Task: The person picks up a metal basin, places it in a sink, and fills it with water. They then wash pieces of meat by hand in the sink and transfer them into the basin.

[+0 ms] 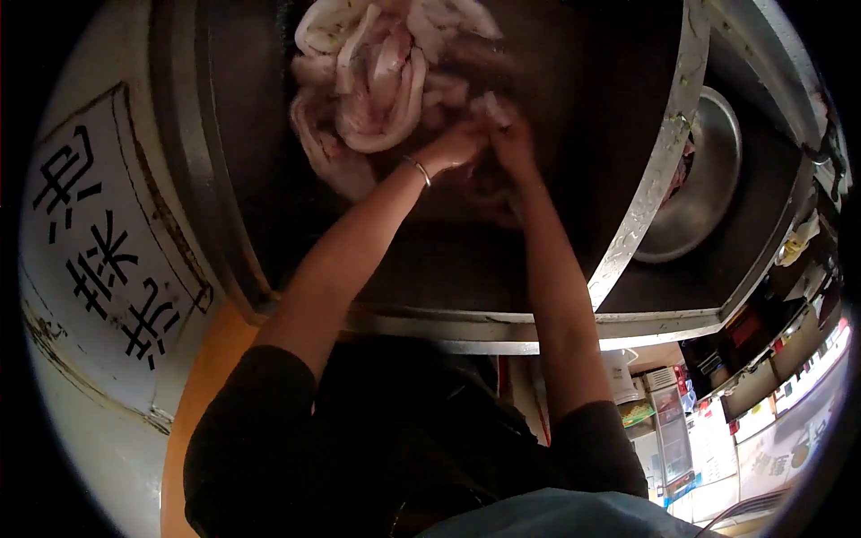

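Both my hands are together over the murky water in a metal sink [448, 321]. My left hand [456, 148], with a bracelet at its wrist, has its fingers closed on a pale piece of meat [491, 109]. Beside it, touching, my right hand [513, 143] is closed around the same piece. Long folded strips of pale, fatty meat [381, 90] lie in a heap to the left of my hands and above them. More pieces show dimly under the water below my hands.
A second basin on the right holds a round metal bowl [708, 188] with dark reddish pieces inside. The metal divider [650, 179] between the basins is wet. A sign with black characters [108, 242] is on the left wall. Shelves and drawers [671, 421] stand at lower right.
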### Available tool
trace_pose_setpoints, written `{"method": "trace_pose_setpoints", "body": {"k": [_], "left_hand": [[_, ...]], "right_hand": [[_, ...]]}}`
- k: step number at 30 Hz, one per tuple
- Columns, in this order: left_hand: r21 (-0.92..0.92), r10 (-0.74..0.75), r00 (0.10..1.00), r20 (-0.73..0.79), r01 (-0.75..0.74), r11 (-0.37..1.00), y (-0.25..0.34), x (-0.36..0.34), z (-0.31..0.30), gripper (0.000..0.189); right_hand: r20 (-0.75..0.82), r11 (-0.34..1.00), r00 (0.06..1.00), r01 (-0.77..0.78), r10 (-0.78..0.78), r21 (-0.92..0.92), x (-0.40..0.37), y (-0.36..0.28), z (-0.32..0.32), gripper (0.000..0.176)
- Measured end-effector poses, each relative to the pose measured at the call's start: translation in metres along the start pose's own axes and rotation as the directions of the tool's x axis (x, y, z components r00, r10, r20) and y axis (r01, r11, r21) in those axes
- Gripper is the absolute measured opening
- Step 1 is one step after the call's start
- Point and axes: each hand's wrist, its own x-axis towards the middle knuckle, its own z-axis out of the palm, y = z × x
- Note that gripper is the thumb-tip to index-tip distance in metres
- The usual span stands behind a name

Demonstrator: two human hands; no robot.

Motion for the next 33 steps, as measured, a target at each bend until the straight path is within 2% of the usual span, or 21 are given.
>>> {"method": "trace_pose_setpoints", "body": {"k": [1,5,6,7,8,9,10,11,12,14,16,19,20,21,22,25,26,28,29,31,33], "left_hand": [[-0.178,-0.203,0.976,0.075,0.213,0.961,0.001,-0.004,0.003,0.029],[-0.166,-0.319,0.912,0.257,0.367,0.915,0.026,-0.017,-0.01,0.038],[-0.139,-0.344,0.902,0.26,0.388,0.911,0.04,-0.022,-0.017,0.039],[-0.137,-0.346,0.901,0.262,0.389,0.911,0.044,-0.023,-0.022,0.039],[-0.056,-0.445,0.856,0.265,0.474,0.879,0.045,-0.023,-0.028,0.026],[-0.019,-0.49,0.832,0.262,0.512,0.859,0.047,-0.023,-0.03,0.027],[0.018,-0.533,0.806,0.258,0.548,0.836,0.05,-0.024,-0.033,0.033],[-0.076,-0.393,0.889,0.235,0.42,0.904,0.054,-0.029,-0.032,0.036],[-0.163,-0.248,0.949,0.197,0.281,0.946,0.058,-0.033,-0.032,0.04],[-0.139,-0.224,0.959,0.173,0.249,0.958,0.067,-0.027,-0.026,0.033],[-0.112,-0.2,0.969,0.147,0.217,0.97,0.068,-0.019,-0.021,0.027],[-0.147,-0.044,0.989,0.144,0.065,0.987,0.059,-0.007,-0.024,0.026],[-0.174,-0.153,0.96,0.235,0.196,0.965,0.055,-0.007,-0.024,0.026],[-0.186,-0.254,0.91,0.328,0.326,0.927,0.051,-0.007,-0.024,0.026],[-0.184,-0.256,0.908,0.332,0.329,0.926,0.05,-0.009,-0.022,0.026],[-0.313,-0.26,0.947,0.189,0.309,0.898,0.05,-0.014,-0.02,0.03],[-0.231,-0.345,0.931,0.12,0.364,0.902,0.053,-0.017,-0.024,0.033],[-0.15,-0.418,0.908,0.043,0.419,0.895,0.048,-0.017,-0.029,0.037],[-0.028,-0.39,0.915,0.107,0.395,0.918,0.038,-0.015,-0.03,0.036],[0.093,-0.367,0.914,0.172,0.355,0.93,0.04,-0.012,-0.029,0.036],[0.061,-0.296,0.929,0.221,0.29,0.955,0.068,-0.014,-0.023,0.032]], "right_hand": [[0.016,0.999,0.999,0.046,-0.046,0.004,0.001,0.003,0.003,0.044],[-0.102,0.987,0.995,-0.026,0.01,-0.16,0.024,0.03,-0.016,0.04],[0.005,0.863,0.999,-0.026,0.034,-0.505,0.033,0.041,-0.024,0.037],[0.097,0.624,0.991,0.017,0.094,-0.781,0.036,0.049,-0.027,0.034],[0.095,0.624,0.991,0.016,0.094,-0.781,0.037,0.032,-0.029,0.034],[-0.082,0.841,0.94,-0.333,0.331,-0.427,0.038,0.015,-0.031,0.032],[-0.127,0.807,0.798,-0.589,0.589,0.049,0.036,-0.001,-0.031,0.031],[-0.129,0.809,0.8,-0.586,0.587,0.046,0.027,0.002,-0.028,0.031],[-0.181,0.961,0.949,-0.271,0.259,-0.05,0.015,0.006,-0.023,0.032],[-0.194,0.985,0.976,0.074,-0.104,-0.157,-0.001,0.008,-0.011,0.034],[0.067,0.965,0.981,-0.19,0.181,0.18,-0.006,0.005,-0.002,0.038],[0.106,0.967,0.963,-0.253,0.249,0.026,0.007,-0.006,-0.017,0.039],[0.106,0.966,0.962,-0.256,0.252,0.028,0.011,-0.01,-0.021,0.039],[0.019,0.925,0.944,-0.326,0.328,0.195,0.015,-0.013,-0.025,0.041],[-0.055,0.857,0.909,-0.367,0.412,0.361,0.017,-0.014,-0.027,0.042],[-0.07,0.737,0.898,-0.309,0.434,0.601,0.023,-0.017,-0.027,0.048],[-0.073,0.738,0.898,-0.308,0.434,0.601,0.022,-0.006,-0.026,0.048],[-0.11,0.956,0.956,-0.256,0.272,0.143,0.016,0.0,-0.02,0.027],[-0.111,0.956,0.956,-0.255,0.271,0.142,0.013,-0.006,-0.017,0.027],[0.054,0.859,0.862,-0.506,0.504,0.07,0.005,-0.02,-0.009,0.026],[0.059,0.895,0.903,-0.43,0.426,0.117,-0.002,0.009,0.001,0.026]]}}
